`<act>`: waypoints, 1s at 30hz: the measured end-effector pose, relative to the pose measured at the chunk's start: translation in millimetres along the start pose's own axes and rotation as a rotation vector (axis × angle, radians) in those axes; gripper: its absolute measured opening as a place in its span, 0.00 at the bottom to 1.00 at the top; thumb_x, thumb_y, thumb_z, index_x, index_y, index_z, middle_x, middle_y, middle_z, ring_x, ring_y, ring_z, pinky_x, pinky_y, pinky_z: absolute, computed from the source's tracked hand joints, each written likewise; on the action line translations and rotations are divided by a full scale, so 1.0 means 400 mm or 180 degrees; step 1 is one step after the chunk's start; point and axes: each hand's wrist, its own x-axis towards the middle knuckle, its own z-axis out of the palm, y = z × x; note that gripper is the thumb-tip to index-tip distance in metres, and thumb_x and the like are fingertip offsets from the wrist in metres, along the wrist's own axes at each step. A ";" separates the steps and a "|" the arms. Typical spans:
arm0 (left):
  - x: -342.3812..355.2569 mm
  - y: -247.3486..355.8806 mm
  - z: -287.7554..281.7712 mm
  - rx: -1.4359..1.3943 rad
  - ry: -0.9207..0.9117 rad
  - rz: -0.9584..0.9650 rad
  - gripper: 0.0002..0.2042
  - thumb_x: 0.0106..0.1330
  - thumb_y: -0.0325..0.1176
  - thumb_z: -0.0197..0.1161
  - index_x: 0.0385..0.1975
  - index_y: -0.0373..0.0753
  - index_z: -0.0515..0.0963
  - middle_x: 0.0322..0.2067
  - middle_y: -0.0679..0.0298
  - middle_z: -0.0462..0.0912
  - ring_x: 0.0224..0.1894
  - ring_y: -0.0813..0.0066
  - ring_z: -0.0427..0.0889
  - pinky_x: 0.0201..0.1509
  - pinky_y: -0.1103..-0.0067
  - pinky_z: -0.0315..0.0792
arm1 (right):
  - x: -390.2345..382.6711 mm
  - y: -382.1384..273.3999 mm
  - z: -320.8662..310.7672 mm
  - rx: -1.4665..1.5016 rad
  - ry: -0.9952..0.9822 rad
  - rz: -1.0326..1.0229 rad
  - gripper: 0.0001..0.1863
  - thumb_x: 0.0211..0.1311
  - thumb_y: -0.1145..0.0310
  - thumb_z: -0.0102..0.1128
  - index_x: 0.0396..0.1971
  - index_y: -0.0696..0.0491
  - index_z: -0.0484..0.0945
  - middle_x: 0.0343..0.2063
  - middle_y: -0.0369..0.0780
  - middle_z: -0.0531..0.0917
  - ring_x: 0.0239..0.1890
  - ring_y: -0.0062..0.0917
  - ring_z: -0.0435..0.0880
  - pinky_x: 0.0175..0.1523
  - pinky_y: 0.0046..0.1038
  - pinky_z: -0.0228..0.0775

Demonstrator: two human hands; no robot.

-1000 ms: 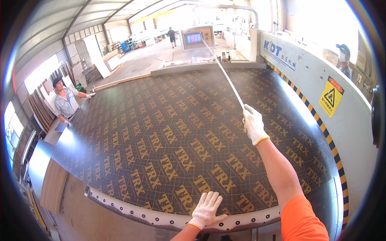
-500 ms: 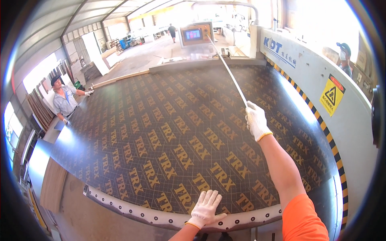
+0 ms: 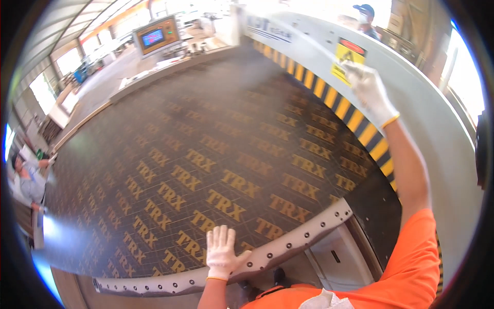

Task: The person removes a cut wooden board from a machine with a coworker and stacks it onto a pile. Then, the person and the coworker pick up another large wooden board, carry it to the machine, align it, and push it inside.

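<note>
A large dark panel (image 3: 180,129) with a repeated yellow printed pattern stretches across the machine table. My left hand (image 3: 224,253), in a white glove, rests palm down on its near edge with the fingers spread, right by a pale rail (image 3: 280,250) dotted with round black holes. Raised to the right, my gloved right hand (image 3: 365,87) is closed on a long thin white rod (image 3: 306,40). The rod points away to the upper left in front of the machine's grey beam and is smeared by motion; its far end is hard to make out.
A grey machine beam (image 3: 411,123) with a yellow-and-black striped edge (image 3: 355,118) runs along the right. Beyond the panel stands a control box with a lit screen (image 3: 153,37). One co-worker (image 3: 32,180) is at the panel's left edge, another (image 3: 366,21) behind the beam.
My right hand has swung the rod up and right, from over the panel to the beam. My view has turned right; my left hand still lies at the near edge.
</note>
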 end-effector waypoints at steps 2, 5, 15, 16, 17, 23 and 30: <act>-0.014 -0.001 0.017 0.0067 0.0078 0.0048 0.45 0.46 0.55 0.81 0.62 0.32 0.77 0.67 0.40 0.75 0.73 0.36 0.69 0.81 0.46 0.57 | 0.051 0.056 -0.216 -0.0601 0.0243 -0.0140 0.18 0.74 0.63 0.61 0.56 0.55 0.88 0.29 0.38 0.87 0.22 0.18 0.79 0.30 0.27 0.72; -0.032 -0.010 0.026 0.0138 0.0078 0.0037 0.46 0.45 0.54 0.81 0.63 0.31 0.76 0.68 0.38 0.74 0.72 0.34 0.70 0.81 0.46 0.57 | 0.039 0.039 -0.440 -0.1062 0.0533 0.0023 0.16 0.73 0.62 0.62 0.51 0.55 0.90 0.22 0.36 0.82 0.18 0.16 0.74 0.24 0.27 0.67; -0.044 -0.001 0.041 0.0117 0.0210 0.0153 0.46 0.46 0.54 0.80 0.63 0.30 0.77 0.68 0.38 0.75 0.72 0.35 0.70 0.81 0.47 0.57 | -0.005 0.291 -0.960 -0.1500 0.0597 0.0279 0.13 0.71 0.64 0.63 0.39 0.58 0.89 0.21 0.36 0.82 0.23 0.18 0.78 0.31 0.29 0.71; -0.050 -0.005 0.039 0.0152 0.0210 0.0118 0.45 0.47 0.54 0.80 0.63 0.31 0.77 0.68 0.39 0.75 0.73 0.36 0.69 0.82 0.48 0.56 | -0.025 0.295 -0.958 -0.1742 0.0551 0.0261 0.13 0.71 0.64 0.63 0.38 0.59 0.88 0.23 0.37 0.84 0.26 0.21 0.80 0.35 0.30 0.74; -0.054 -0.007 0.035 0.0166 0.0252 0.0100 0.45 0.47 0.54 0.80 0.63 0.31 0.77 0.68 0.39 0.75 0.73 0.36 0.69 0.82 0.48 0.56 | -0.036 0.299 -0.953 -0.1981 0.0502 0.0244 0.13 0.70 0.64 0.63 0.37 0.59 0.88 0.25 0.39 0.86 0.28 0.25 0.83 0.39 0.32 0.76; -0.041 -0.001 0.039 0.0180 0.0219 0.0221 0.43 0.48 0.54 0.79 0.61 0.32 0.76 0.66 0.41 0.74 0.72 0.38 0.69 0.81 0.48 0.56 | -0.044 0.445 -1.035 -0.3461 -0.0613 0.0461 0.14 0.68 0.67 0.61 0.46 0.55 0.91 0.40 0.46 0.92 0.46 0.37 0.92 0.54 0.34 0.82; -0.040 0.010 0.027 0.0357 0.0173 0.0203 0.43 0.49 0.58 0.79 0.61 0.33 0.78 0.65 0.45 0.77 0.72 0.40 0.70 0.80 0.48 0.56 | -0.026 0.508 -1.029 -0.2995 -0.0737 0.0346 0.17 0.73 0.68 0.56 0.54 0.57 0.87 0.57 0.47 0.88 0.58 0.41 0.87 0.66 0.37 0.79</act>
